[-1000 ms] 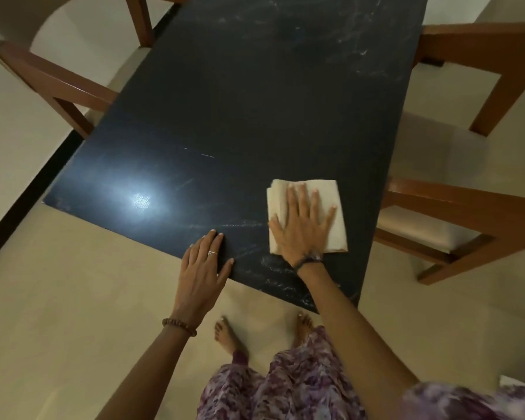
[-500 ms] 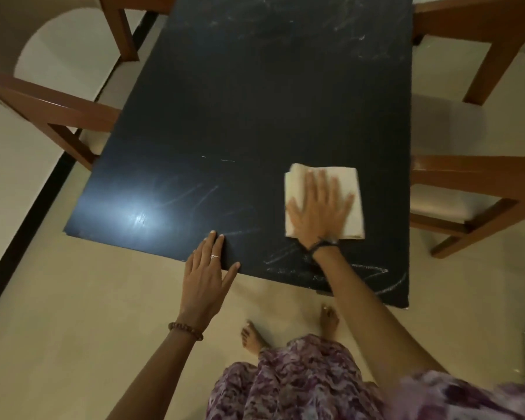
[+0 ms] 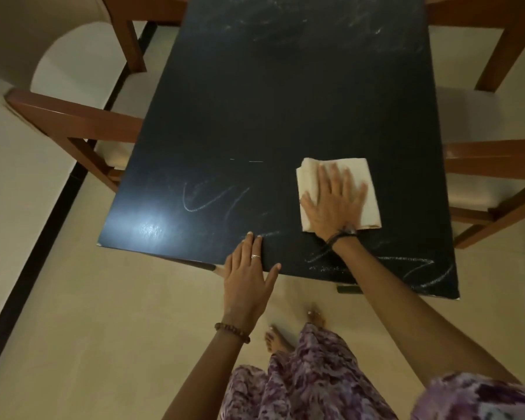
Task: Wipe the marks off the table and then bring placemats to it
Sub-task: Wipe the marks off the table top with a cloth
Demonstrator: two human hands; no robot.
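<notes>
A black table [image 3: 285, 110] fills the middle of the head view, with white chalk-like marks [image 3: 212, 198] near its front edge, more marks [image 3: 406, 265] at the front right corner and faint ones at the far end. A folded cream cloth [image 3: 367, 183] lies flat on the table's right front part. My right hand [image 3: 334, 204] presses on the cloth with straight, spread fingers. My left hand [image 3: 249, 274] rests flat on the table's front edge, fingers straight. No placemats are in view.
Brown wooden chairs stand round the table: one chair [image 3: 73, 122] at the left, another chair [image 3: 491, 183] at the right, and chair legs at both far corners. Pale tiled floor [image 3: 103, 328] with a dark strip on the left lies in front. My bare feet stand under the table's edge.
My right hand has slid the cloth to the right and a little away from the front edge. My left hand stays on the edge. More of the front right corner marks have come into view.
</notes>
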